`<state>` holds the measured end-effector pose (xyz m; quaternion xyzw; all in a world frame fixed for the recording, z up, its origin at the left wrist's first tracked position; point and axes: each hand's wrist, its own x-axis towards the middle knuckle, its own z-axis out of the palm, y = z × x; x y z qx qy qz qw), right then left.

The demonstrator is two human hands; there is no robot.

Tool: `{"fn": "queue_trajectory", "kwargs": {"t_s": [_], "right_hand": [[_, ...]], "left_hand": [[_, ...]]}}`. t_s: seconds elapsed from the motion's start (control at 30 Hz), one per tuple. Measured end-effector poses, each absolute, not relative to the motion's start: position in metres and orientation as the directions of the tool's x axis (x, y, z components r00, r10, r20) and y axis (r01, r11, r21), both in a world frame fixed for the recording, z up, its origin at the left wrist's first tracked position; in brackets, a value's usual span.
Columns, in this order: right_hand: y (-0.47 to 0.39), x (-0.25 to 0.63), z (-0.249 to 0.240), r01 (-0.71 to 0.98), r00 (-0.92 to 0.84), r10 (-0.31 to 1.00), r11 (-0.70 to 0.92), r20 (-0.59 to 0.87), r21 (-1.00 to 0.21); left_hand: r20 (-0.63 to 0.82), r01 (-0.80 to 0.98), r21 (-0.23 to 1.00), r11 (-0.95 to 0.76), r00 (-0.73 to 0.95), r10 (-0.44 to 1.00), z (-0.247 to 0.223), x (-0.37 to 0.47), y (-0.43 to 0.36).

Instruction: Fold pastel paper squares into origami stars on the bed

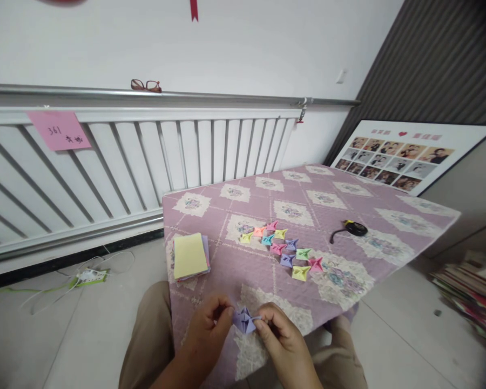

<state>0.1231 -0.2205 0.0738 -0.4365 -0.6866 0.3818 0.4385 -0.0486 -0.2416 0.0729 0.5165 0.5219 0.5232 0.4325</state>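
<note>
A small purple origami figure (pixel 245 321) of folded paper is held just above the near part of the table. My left hand (pixel 211 329) pinches its left tip between thumb and fingers. On the other side, my right hand (pixel 281 337) grips the right tip the same way. Beyond my hands, several finished-looking origami pieces (pixel 301 273) in yellow, pink, blue, green and orange lie in two slanting rows. To the left rests a stack of coloured paper (pixel 189 256) with a yellow sheet on top.
The table wears a purple floral tablecloth (pixel 235 270). A coiled black cable (pixel 355 229) lies at its right, and a photo board (pixel 413 154) leans at the far end. Behind is a white radiator (pixel 137 156), with glasses (pixel 146 85) on the pipe above. A power strip (pixel 89 277) sits on the floor.
</note>
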Motion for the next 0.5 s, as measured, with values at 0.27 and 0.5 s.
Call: {"fn": "queue_trajectory", "kwargs": {"t_s": [0.27, 0.5], "right_hand": [[-0.222, 0.127, 0.066, 0.155, -0.140, 0.971, 0.214, 0.193, -0.964], [-0.217, 0.127, 0.059, 0.091, -0.144, 0.981, 0.147, 0.133, -0.985]], "left_hand": [[0.054, -0.172, 0.982, -0.076, -0.130, 0.990, 0.068, -0.049, -0.243], [0.080, -0.144, 0.985, -0.100, -0.134, 0.988, 0.056, -0.050, -0.238]]}}
